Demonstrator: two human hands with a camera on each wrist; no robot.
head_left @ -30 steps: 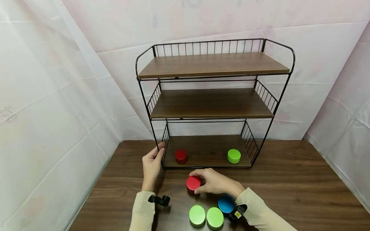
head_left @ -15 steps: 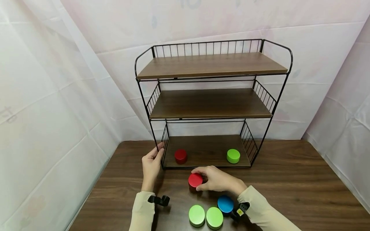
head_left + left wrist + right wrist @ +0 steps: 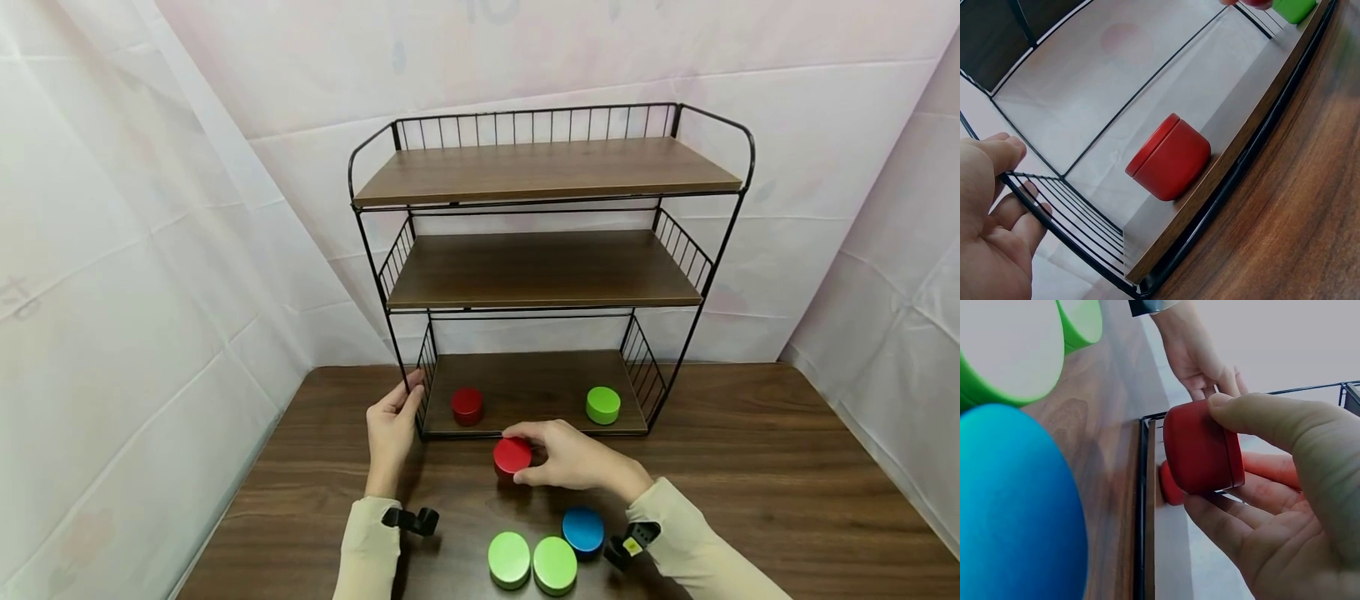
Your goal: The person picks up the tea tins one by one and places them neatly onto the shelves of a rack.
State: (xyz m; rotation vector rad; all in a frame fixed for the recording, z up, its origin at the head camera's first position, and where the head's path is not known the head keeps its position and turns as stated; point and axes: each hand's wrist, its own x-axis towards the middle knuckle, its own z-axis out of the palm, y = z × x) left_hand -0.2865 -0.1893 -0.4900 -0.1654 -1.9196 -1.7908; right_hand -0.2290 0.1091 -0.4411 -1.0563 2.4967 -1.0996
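My right hand (image 3: 573, 457) pinches a small red round tin with a lid (image 3: 512, 456) between thumb and fingers, at the front edge of the bottom shelf. In the right wrist view this tin (image 3: 1197, 450) is tipped sideways to the camera, the thumb at its lid end. My left hand (image 3: 392, 429) grips the wire side of a three-tier shelf rack (image 3: 532, 379), its thumb over the rail in the left wrist view. On the bottom board, a second red tin (image 3: 1172, 159) sits at the left and a green tin (image 3: 603, 405) at the right.
Two green tins (image 3: 509, 558) and a blue tin (image 3: 582, 529) stand on the wooden table (image 3: 285, 517) near my right wrist. Above are the rack's middle board (image 3: 543, 267) and top board (image 3: 547, 171). White cloth (image 3: 150, 275) hangs behind and at both sides.
My right hand has carried the red tin forward and slightly right, from the table toward the bottom shelf's front edge. My left hand keeps its place on the rack.
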